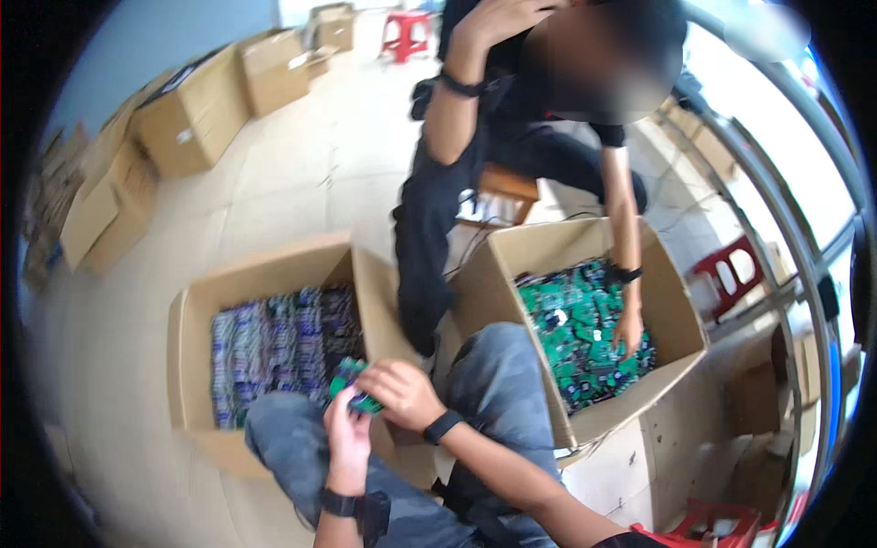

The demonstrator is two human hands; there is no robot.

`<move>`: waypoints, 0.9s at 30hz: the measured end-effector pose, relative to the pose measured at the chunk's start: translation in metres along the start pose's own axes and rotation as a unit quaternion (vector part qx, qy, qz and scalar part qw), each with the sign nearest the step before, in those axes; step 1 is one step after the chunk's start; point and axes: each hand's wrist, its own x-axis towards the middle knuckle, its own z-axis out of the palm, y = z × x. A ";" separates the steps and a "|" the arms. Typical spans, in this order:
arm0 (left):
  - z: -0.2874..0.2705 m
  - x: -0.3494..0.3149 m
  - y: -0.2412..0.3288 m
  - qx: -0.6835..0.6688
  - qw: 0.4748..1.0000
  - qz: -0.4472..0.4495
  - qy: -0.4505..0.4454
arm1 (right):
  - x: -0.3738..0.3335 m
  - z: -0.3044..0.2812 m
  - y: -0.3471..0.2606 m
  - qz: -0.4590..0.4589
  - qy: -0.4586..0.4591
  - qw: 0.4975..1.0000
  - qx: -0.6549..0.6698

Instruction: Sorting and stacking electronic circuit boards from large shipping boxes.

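Observation:
Between my two hands, above my knees, is a small green circuit board (pixel 352 379). My left hand (pixel 345 429) grips it from below, while the fingers of my right hand (pixel 399 391) close over its upper right side. To the left stands an open cardboard box (pixel 203 297) with rows of stacked circuit boards (pixel 274 342) inside. Another open cardboard box (pixel 603 420), on the right, holds a loose heap of green circuit boards (pixel 580 333). A co-worker's hand (pixel 628 329) reaches down into that heap.
The co-worker (pixel 512 137) sits across from me on a wooden stool (pixel 507 187). Cardboard cartons (pixel 192 114) line the wall at far left. A red stool (pixel 406 35) stands at the back, another red stool (pixel 731 274) at right beside a metal rack (pixel 786 210).

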 end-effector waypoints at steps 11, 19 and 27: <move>0.022 0.015 -0.018 -0.027 0.997 -0.072 0.015 | -0.006 -0.027 0.018 0.193 -0.007 0.978 0.082; 0.043 -0.002 -0.001 0.361 0.857 0.367 -0.035 | -0.008 -0.046 0.038 0.311 0.060 0.930 0.185; 0.088 -0.035 0.047 0.640 0.650 0.337 -0.235 | 0.002 -0.076 0.027 0.283 -0.125 0.880 0.360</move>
